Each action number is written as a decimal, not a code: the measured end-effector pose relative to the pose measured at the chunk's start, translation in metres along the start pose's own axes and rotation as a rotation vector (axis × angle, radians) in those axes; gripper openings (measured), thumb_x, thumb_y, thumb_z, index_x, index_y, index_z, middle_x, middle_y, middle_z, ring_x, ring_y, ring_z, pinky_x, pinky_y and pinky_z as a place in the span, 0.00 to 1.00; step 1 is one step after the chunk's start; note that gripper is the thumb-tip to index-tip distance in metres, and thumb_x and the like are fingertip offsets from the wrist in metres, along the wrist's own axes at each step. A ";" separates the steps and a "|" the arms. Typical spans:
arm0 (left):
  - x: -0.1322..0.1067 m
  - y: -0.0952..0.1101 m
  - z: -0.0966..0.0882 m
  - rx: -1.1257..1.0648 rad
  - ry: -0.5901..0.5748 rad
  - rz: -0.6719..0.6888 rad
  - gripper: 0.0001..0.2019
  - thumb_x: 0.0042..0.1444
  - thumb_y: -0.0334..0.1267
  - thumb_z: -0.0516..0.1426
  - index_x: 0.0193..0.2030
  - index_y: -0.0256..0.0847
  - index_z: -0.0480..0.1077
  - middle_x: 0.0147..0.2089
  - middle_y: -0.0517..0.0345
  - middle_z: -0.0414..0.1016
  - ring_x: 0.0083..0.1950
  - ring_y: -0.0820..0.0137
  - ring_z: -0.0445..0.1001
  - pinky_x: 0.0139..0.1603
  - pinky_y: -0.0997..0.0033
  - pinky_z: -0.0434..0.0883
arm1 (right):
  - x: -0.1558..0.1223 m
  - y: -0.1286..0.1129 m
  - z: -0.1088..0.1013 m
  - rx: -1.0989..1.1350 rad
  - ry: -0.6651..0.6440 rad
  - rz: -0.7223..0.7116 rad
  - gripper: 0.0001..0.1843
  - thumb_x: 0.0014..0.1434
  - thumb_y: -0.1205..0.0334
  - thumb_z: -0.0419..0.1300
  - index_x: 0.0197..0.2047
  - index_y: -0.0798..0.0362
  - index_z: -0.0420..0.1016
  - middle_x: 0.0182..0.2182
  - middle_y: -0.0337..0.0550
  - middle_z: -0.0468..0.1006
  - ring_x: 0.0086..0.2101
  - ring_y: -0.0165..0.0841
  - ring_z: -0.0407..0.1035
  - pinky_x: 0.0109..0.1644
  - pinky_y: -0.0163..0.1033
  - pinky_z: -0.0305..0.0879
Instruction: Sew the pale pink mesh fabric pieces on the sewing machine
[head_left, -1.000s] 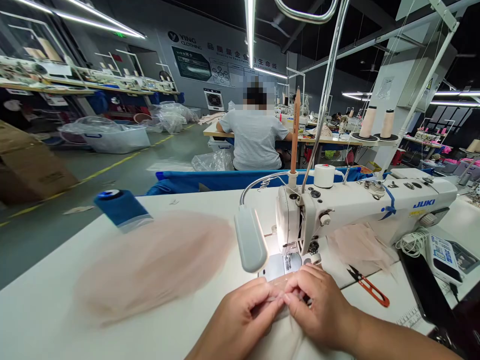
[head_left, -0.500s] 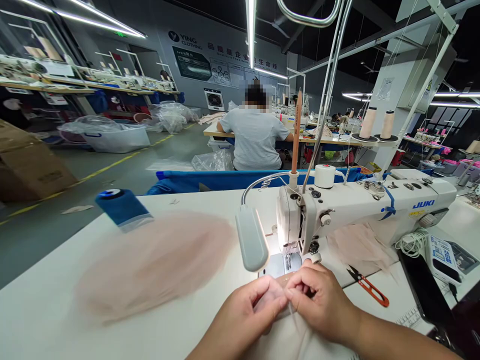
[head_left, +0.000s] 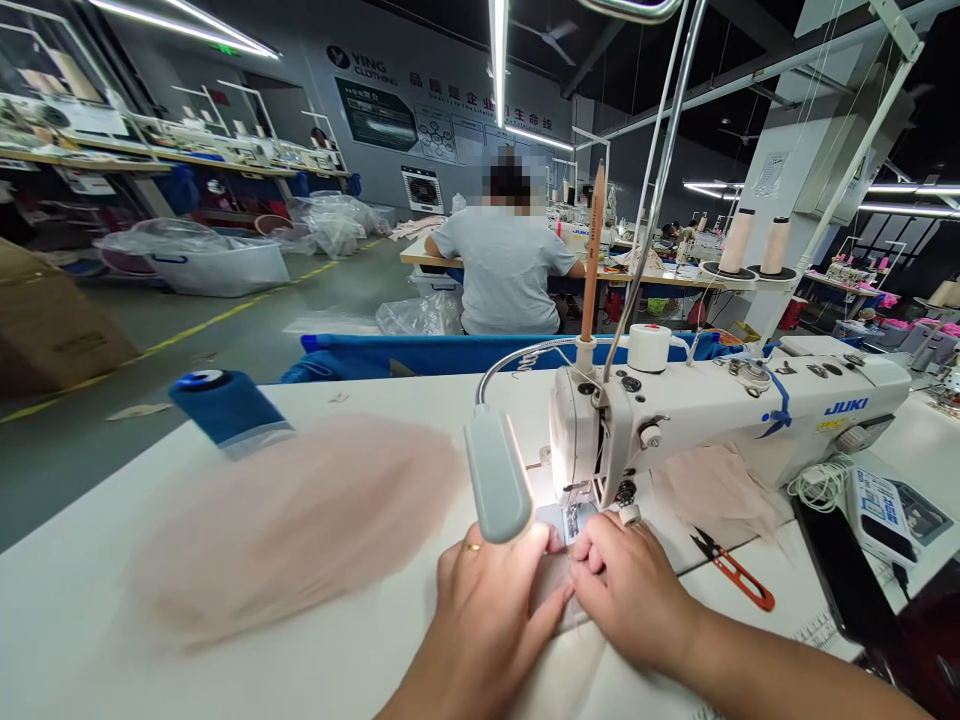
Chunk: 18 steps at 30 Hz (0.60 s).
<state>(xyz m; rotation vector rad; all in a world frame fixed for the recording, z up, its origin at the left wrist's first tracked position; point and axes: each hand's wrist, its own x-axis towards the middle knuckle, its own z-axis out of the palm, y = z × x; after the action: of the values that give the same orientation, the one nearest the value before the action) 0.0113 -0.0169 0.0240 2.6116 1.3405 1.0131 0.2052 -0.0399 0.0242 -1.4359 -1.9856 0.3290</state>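
Note:
My left hand [head_left: 487, 590] is at the front of the sewing machine [head_left: 720, 410], its fingers bent at the edge of a piece of sheer pale pink fabric [head_left: 551, 580]. My left thumb reaches across the fabric toward my right hand [head_left: 634, 580], whose fingers are closed on the same piece. Both hands are just in front of the presser foot [head_left: 576, 520], and the fabric lies low between them. My fingers partly hide the fabric's front edge and the metal needle plate [head_left: 551, 515].
A larger sheer pink piece [head_left: 300, 530] lies left, near a blue thread cone [head_left: 229, 410]. Right are more pink fabric [head_left: 716, 490], orange-handled thread snips [head_left: 735, 570] and a black phone [head_left: 847, 570]. A grey lamp [head_left: 496, 480] hangs beside the needle. A person [head_left: 506, 270] sits ahead.
My hands have moved slightly forward with the fabric, closer to the presser foot. My left hand has turned flatter, its index finger and thumb farther apart. The view has shifted slightly.

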 end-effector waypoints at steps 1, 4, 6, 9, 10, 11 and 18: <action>-0.001 -0.001 0.000 0.020 0.068 0.104 0.09 0.70 0.35 0.52 0.39 0.45 0.72 0.40 0.57 0.79 0.39 0.59 0.74 0.44 0.60 0.59 | 0.000 0.001 0.000 -0.009 0.003 -0.005 0.10 0.61 0.75 0.62 0.39 0.49 0.70 0.34 0.38 0.77 0.34 0.36 0.69 0.41 0.39 0.57; -0.002 -0.003 -0.003 0.019 0.092 0.341 0.17 0.71 0.23 0.49 0.35 0.44 0.71 0.36 0.61 0.78 0.34 0.64 0.73 0.45 0.60 0.58 | 0.001 0.004 -0.002 -0.035 -0.009 -0.055 0.10 0.62 0.75 0.62 0.40 0.49 0.72 0.34 0.38 0.77 0.34 0.36 0.69 0.40 0.38 0.58; -0.001 -0.004 -0.006 -0.004 0.043 0.401 0.16 0.70 0.22 0.50 0.37 0.44 0.72 0.36 0.62 0.80 0.34 0.65 0.75 0.44 0.62 0.60 | 0.000 0.006 -0.005 -0.076 -0.024 -0.137 0.09 0.64 0.74 0.63 0.38 0.49 0.73 0.35 0.39 0.77 0.35 0.36 0.69 0.39 0.39 0.58; 0.001 -0.006 -0.011 -0.009 -0.002 0.409 0.15 0.72 0.25 0.51 0.38 0.44 0.73 0.39 0.59 0.83 0.35 0.64 0.78 0.43 0.62 0.63 | -0.004 0.010 -0.009 -0.183 -0.024 -0.263 0.09 0.67 0.72 0.63 0.36 0.49 0.74 0.35 0.41 0.77 0.35 0.36 0.66 0.39 0.40 0.57; 0.002 -0.006 -0.011 -0.005 -0.008 0.409 0.15 0.73 0.27 0.50 0.37 0.44 0.73 0.39 0.58 0.83 0.35 0.64 0.79 0.43 0.62 0.64 | -0.005 0.011 -0.010 -0.223 -0.017 -0.286 0.09 0.68 0.72 0.63 0.37 0.50 0.75 0.35 0.41 0.76 0.35 0.37 0.66 0.39 0.40 0.57; 0.002 -0.007 -0.011 -0.003 -0.011 0.412 0.15 0.74 0.28 0.50 0.37 0.44 0.72 0.39 0.58 0.83 0.35 0.64 0.79 0.42 0.62 0.65 | -0.006 0.012 -0.010 -0.260 -0.012 -0.297 0.08 0.68 0.72 0.63 0.37 0.50 0.75 0.36 0.41 0.77 0.35 0.37 0.65 0.39 0.40 0.57; 0.003 -0.015 0.007 -0.052 0.089 0.382 0.17 0.78 0.30 0.47 0.45 0.45 0.76 0.47 0.56 0.86 0.41 0.61 0.82 0.47 0.57 0.67 | -0.006 0.018 -0.007 -0.378 0.020 -0.297 0.09 0.63 0.75 0.64 0.38 0.50 0.76 0.37 0.43 0.78 0.37 0.40 0.65 0.41 0.44 0.57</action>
<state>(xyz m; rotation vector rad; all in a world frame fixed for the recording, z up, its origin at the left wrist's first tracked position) 0.0062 -0.0036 0.0151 2.8771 0.8259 1.1990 0.2245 -0.0401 0.0171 -1.3236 -2.2898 -0.2014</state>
